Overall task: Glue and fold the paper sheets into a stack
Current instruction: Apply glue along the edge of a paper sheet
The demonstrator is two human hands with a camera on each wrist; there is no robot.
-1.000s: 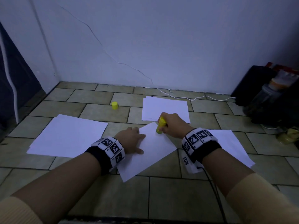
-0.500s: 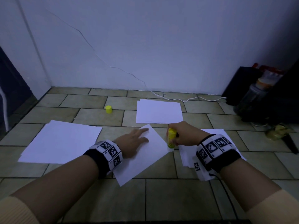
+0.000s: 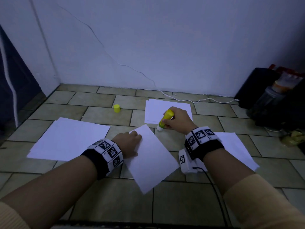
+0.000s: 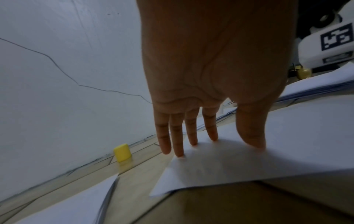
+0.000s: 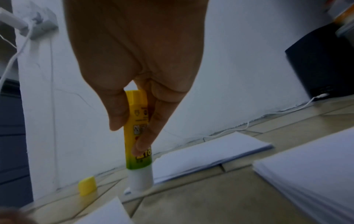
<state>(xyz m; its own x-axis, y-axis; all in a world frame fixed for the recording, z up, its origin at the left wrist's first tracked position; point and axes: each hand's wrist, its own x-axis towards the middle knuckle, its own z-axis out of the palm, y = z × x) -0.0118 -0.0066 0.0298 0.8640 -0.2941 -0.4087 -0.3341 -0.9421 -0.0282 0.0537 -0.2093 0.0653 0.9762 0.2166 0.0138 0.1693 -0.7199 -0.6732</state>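
— Fingers (image 4: 191, 133) first: how are they laid?

— On the left hand (image 3: 130, 142) they are stretched out straight and pressed flat on the single sheet (image 3: 151, 159), near its far corner. Nothing is gripped there; the sheet is only held down. On the right hand (image 3: 179, 119) the thumb and fingers are curled round the glue stick (image 5: 138, 136), which is pinched along its yellow body with the white tip pointing down.

— Where is the tip put?

— It is seen just past the sheet's far corner, at the floor (image 3: 175, 141). Whether the paper itself is touched cannot be told.

— How will the sheet behave?

— It is judged to be thin, light and floppy. It will probably slide on the tiles if it is not pinned, and it can be creased easily. It is best lifted by a corner or edge and folded while the other side is pressed flat.

— And the stick?

— It is judged small, stiff and light, and is best held at the middle, as now.

— What lies around the sheet?

— The yellow cap (image 3: 117, 108) is set beyond it, to the left. One pile of paper (image 3: 69, 139) is laid to its left, a smaller folded pile (image 3: 155, 109) beyond it, and another pile (image 3: 234, 149) to its right.
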